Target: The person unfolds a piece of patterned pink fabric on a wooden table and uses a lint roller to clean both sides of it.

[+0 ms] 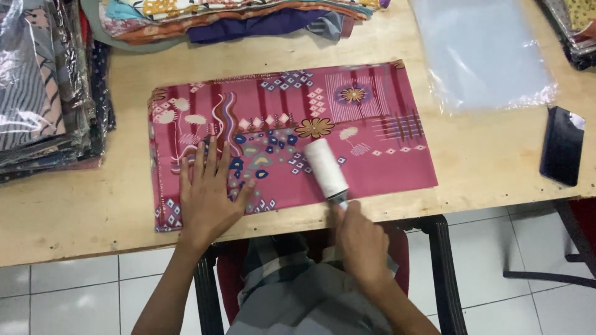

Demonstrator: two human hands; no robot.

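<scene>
A folded pink patterned cloth (372,124) lies flat on the wooden table (81,205). My left hand (208,195) rests palm down on the cloth's near left part, fingers spread. My right hand (359,242) grips the handle of a white lint roller (326,167) at the table's front edge. The roller's white drum lies on the cloth near its middle, angled away from me.
Stacks of bagged patterned fabrics (43,80) stand at the left. More folded cloths (248,18) lie at the back. Clear plastic bags (478,49) sit at the back right, a dark phone (562,146) at the right edge. Another fabric pile (577,28) is far right.
</scene>
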